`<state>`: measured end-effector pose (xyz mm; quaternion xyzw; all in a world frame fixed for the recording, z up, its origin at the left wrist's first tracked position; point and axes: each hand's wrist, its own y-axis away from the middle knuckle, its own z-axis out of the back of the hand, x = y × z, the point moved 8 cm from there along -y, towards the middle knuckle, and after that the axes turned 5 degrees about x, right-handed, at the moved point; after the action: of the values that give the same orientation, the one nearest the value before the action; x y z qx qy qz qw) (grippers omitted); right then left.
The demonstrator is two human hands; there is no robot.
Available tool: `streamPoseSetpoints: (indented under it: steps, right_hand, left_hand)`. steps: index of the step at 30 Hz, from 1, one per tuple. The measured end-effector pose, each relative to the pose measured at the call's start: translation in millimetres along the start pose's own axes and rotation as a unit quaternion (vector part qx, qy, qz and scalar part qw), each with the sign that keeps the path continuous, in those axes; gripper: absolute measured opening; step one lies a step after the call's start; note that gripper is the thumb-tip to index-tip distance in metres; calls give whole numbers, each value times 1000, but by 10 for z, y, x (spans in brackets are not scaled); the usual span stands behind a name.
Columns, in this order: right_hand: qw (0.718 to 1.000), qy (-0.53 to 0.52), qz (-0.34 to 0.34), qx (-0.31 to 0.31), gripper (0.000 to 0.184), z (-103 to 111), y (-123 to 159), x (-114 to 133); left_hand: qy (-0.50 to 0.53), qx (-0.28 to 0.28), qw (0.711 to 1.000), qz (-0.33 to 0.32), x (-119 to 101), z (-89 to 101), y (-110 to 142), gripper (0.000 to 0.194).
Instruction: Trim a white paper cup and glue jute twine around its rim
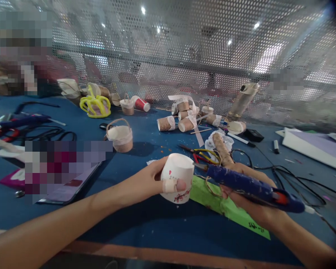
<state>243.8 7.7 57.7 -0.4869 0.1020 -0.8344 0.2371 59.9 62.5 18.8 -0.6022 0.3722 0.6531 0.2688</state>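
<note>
My left hand [156, 179] is wrapped round a white paper cup [179, 168] printed with a small red heart and blossom branches. A bandage [170, 186] circles its thumb. In my right hand [249, 190] lies a blue hot glue gun [240, 183], its nozzle pointing left at the cup's upper right side. Whether the tip touches the cup I cannot tell. Below the gun a loop of brown twine [211, 188] hangs by my right fingers. Under both hands a green paper strip [229, 211] lies on the blue table [145, 231].
A twine-wrapped cup with a handle [120, 139] stands left of centre. Behind the cup lie yellow-and-red handled pliers [204, 155] and a twine roll [221, 147]. Several wrapped cups [187, 123] rest near the mesh screen [168, 48]. Black cables [296, 179] trail at right; a tablet [72, 188] lies left.
</note>
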Motion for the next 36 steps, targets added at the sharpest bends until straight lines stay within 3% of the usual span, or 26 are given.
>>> streamPoseSetpoints:
  steps: [7,11,36]
  right_hand:
    - [998,56,-12,-9,17,9,57,-42]
    - [998,68,-8,10,19,-14,74,-49]
    - [989,149,8,-14,25,0,97,-38]
  left_hand:
    - [36,-37,999,-3,47,64,12,55]
    - [29,-33,999,-19,21,43,23,57]
    - [19,-46,998,-27,-6,44,36,51]
